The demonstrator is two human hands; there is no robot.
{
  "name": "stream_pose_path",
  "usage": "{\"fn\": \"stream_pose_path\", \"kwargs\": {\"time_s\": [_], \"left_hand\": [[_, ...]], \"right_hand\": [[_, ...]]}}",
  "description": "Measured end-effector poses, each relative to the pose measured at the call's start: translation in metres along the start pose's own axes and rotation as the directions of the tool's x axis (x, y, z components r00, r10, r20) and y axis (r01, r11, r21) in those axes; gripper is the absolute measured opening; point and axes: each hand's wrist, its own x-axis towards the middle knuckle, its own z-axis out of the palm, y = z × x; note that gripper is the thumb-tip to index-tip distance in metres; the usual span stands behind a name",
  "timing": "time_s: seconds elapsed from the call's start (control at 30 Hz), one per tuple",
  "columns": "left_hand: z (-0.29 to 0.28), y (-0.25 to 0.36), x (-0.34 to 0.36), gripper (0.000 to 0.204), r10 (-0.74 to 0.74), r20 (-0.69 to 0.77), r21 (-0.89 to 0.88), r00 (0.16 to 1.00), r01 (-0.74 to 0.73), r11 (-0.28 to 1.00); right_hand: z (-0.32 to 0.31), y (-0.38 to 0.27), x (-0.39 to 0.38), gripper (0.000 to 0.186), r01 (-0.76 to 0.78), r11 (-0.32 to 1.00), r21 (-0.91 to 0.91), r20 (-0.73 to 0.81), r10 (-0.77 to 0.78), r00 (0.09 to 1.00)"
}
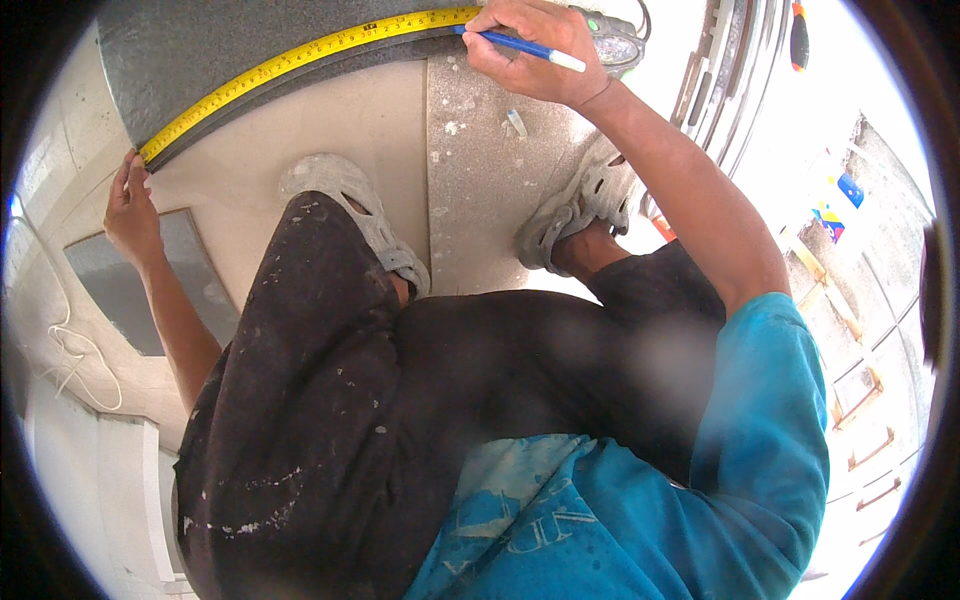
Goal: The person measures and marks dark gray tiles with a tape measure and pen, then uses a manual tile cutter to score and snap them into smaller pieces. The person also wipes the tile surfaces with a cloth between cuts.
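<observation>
Tape measure, yellow, lies stretched along the edge of a dark grey slab on the floor, above a beige tile. Left hand pins the tape's end at the slab corner with its fingertips; its grip is narrow, pressing rather than clasping. Right hand has its grip closed around a blue pen, tip touching the tape. Two grey shoes rest on the tiles, just below the tape.
</observation>
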Motion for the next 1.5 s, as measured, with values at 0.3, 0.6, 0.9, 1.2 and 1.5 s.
{"fn": "stream_pose_path", "kwargs": {"time_s": [0.3, 0.6, 0.9, 1.2, 1.5], "left_hand": [[0.000, 0.001, 0.000, 0.030, 0.008, -0.001, -0.003, 1.000, -0.008, 1.000], [0.000, 0.003, 0.000, 0.029, -0.002, -0.005, -0.005, 1.000, 0.002, 1.000], [-0.001, 0.005, -0.001, 0.030, -0.012, 0.001, -0.031, 1.000, 0.012, 0.999], [0.003, 0.002, 0.000, 0.030, -0.003, 0.010, -0.078, 1.000, 0.004, 0.997], [0.000, 0.005, -0.001, 0.029, 0.001, -0.001, -0.062, 1.000, -0.001, 0.998]], "right_hand": [[0.000, 0.000, 0.000, 0.012, 0.013, 1.000, -0.015, 0.001, -0.013, 1.000], [-0.001, -0.004, 0.001, 0.010, -0.002, 1.000, 0.001, -0.009, 0.002, 1.000], [0.001, 0.001, 0.000, 0.010, 0.069, 0.994, 0.082, -0.067, -0.063, 0.996], [0.000, 0.000, -0.002, 0.011, 0.037, 0.999, 0.034, -0.024, -0.037, 0.999], [0.000, -0.001, -0.002, 0.011, -0.009, 1.000, 0.015, -0.012, 0.009, 1.000]]}}
